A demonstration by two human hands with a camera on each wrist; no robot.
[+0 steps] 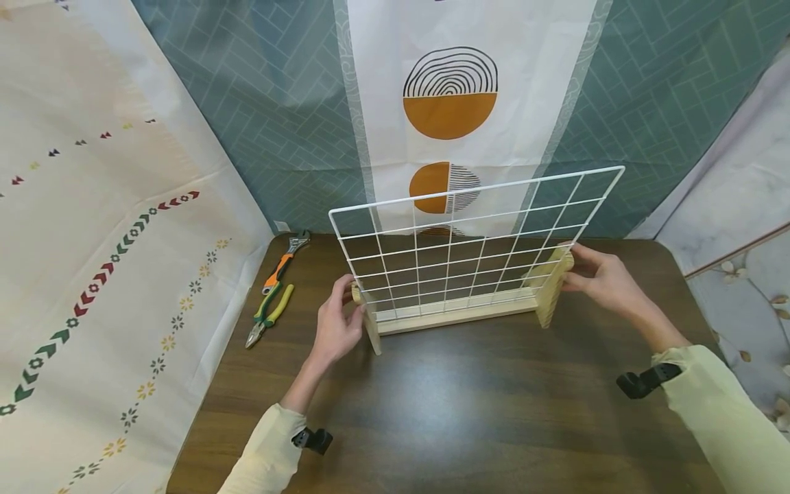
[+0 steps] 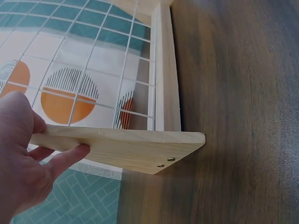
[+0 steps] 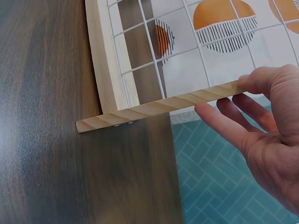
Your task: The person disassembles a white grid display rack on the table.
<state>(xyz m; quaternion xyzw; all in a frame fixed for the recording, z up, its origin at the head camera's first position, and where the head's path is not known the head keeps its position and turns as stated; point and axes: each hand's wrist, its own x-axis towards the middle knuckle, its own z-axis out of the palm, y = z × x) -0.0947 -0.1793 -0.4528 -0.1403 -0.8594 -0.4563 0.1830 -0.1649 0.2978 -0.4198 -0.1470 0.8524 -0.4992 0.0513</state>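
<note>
left hand (image 1: 339, 322) and right hand (image 1: 605, 280) are each pinching one of two wood boards (image 1: 548, 302), one wire grid (image 1: 483, 238) standing between them. one wrench (image 1: 280, 269), one pliers (image 1: 269, 313) are lying left of both, near the table (image 1: 444, 405) edge; loads of room's showing between the sleeves (image 1: 265, 449).

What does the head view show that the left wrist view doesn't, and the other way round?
Only the head view: the pliers and adjustable wrench lying on the table, and the right hand gripping the far end of the wooden frame.

Only the left wrist view: two round metal fasteners on the outer face of the left end panel.

Both: the left hand holding that panel, the white wire grid, the wooden rail and the table.
</note>
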